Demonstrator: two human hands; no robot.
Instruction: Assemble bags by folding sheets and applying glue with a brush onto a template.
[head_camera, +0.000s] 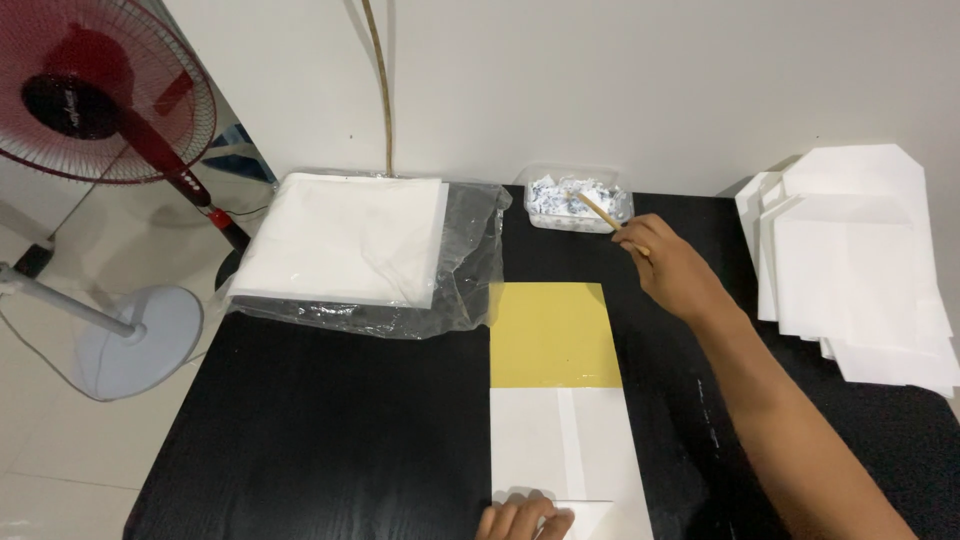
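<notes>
My right hand (668, 262) holds a thin wooden stick (598, 209) whose far end dips into a clear plastic tub (576, 198) of white paste at the back of the black table (330, 430). At the near edge, my left hand (522, 520) presses its fingertips on a white paper sheet (565, 450). That sheet lies partly over a yellow board (553, 335) in the middle of the table.
A stack of white paper (345, 238) lies on clear plastic wrap (470, 260) at the back left. Folded white paper pieces (860, 270) pile up at the right edge. A red standing fan (95, 95) is on the floor to the left.
</notes>
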